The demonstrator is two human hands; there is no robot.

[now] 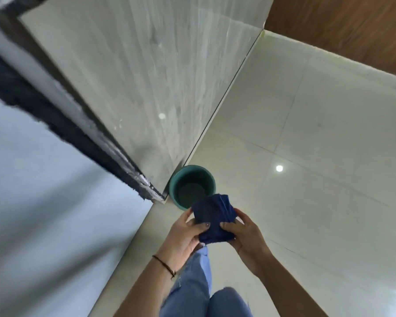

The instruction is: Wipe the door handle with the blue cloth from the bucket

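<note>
1. We see both hands in the lower middle of the view, and together they hold the blue cloth [214, 217] in front of the body.
2. The left hand [185, 234] grips the left side of the cloth; its thumb lies on top of the fabric and the fingers are curled under it, so the hand is closed on the cloth.
3. The right hand [244, 234] grips the right side in the same way, with the thumb pressed on the top and the other fingers wrapped behind.
4. The cloth is dark blue, bunched and folded, and it is out of the bucket, held just above and in front of it.
5. The green bucket [192, 186] stands upright on the pale tiled floor [318, 145], against the lower corner of a grey marble-like wall panel [135, 76].
6. A thin dark band [165, 266] goes around the left wrist.
7. Below the hands we see legs in light blue jeans [192, 294].
8. At the left there is a dark frame edge [55, 120] beside a pale blurred surface; we cannot find a door handle in this view.
</note>
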